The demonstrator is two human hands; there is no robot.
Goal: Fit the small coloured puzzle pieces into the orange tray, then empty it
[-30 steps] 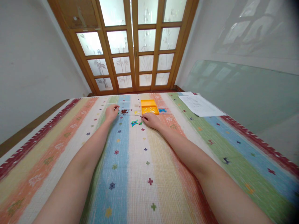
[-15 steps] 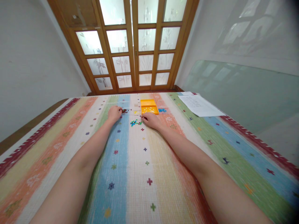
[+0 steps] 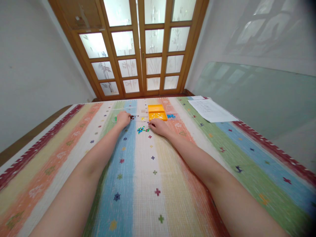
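Observation:
My left hand [image 3: 122,119] reaches into the small dark brown pieces [image 3: 133,117], fingertips pinched together among them. Whatever may be between those fingertips is too small to make out. My right hand [image 3: 159,126] rests just in front of an orange-yellow open box [image 3: 157,108] that has white bits in it. Its fingers are curled closed, and their contents are hidden. Just left of the right fingertips lies a loose cluster of blue and green pieces [image 3: 141,130]. A few yellow pieces [image 3: 143,119] sit between the two hands, beside the box.
Blue pieces [image 3: 171,116] lie right of the box, seemingly in a clear container. Green pieces [image 3: 116,119] show left of my left hand. A printed paper sheet [image 3: 212,111] lies at the right on the striped tablecloth [image 3: 145,184]. A glass-paned door stands beyond the table.
My left hand has shifted slightly right, further over the brown pieces, and the green pieces to its left now show. My right hand stays nearly in place.

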